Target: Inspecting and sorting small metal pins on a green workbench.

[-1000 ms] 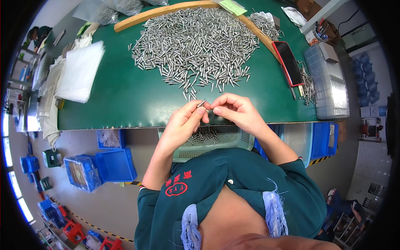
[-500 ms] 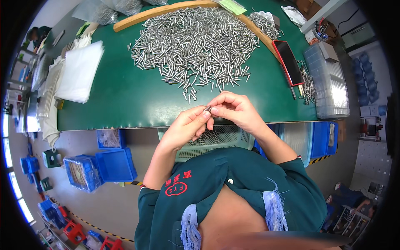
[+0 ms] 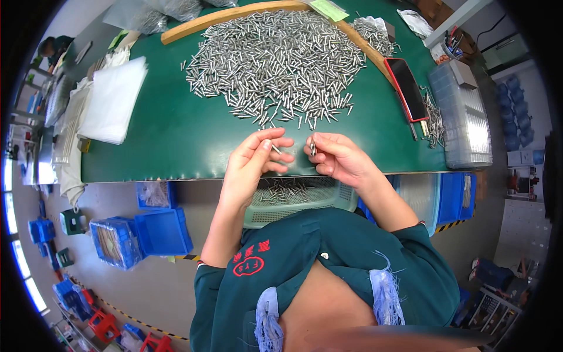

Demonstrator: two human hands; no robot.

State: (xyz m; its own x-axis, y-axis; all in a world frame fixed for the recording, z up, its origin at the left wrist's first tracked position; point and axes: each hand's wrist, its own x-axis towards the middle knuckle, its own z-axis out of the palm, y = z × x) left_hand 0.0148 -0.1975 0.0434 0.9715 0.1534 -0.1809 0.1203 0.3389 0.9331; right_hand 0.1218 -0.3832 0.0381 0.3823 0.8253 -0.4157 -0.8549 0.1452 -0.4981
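A wide heap of small silver metal pins (image 3: pixel 275 64), some with tapered ends, lies on the green tabletop (image 3: pixel 164 135). Just in front of the heap, my left hand (image 3: pixel 253 158) has a single metal pin (image 3: pixel 275 149) by its thumb, with the other fingers spread loosely. My right hand (image 3: pixel 343 161) pinches a small metal piece (image 3: pixel 312 145) between thumb and fingertips; whether it is one pin or more, I cannot tell. Below the table edge, a pale green perforated basket (image 3: pixel 264 218) holds several darker pins (image 3: pixel 285 192).
Wooden bars (image 3: pixel 252 10) border the heap at the back and right. At right lie a red-cased phone (image 3: pixel 406 88), more loose pins (image 3: pixel 433 120) and stacked clear plastic boxes (image 3: pixel 466 117). White sheets (image 3: pixel 114 102) sit at left. Blue bins (image 3: pixel 164 232) stand on the floor.
My hands were together over the basket at the table edge. Now they are apart, the left moved left and the right with its metal piece slightly right.
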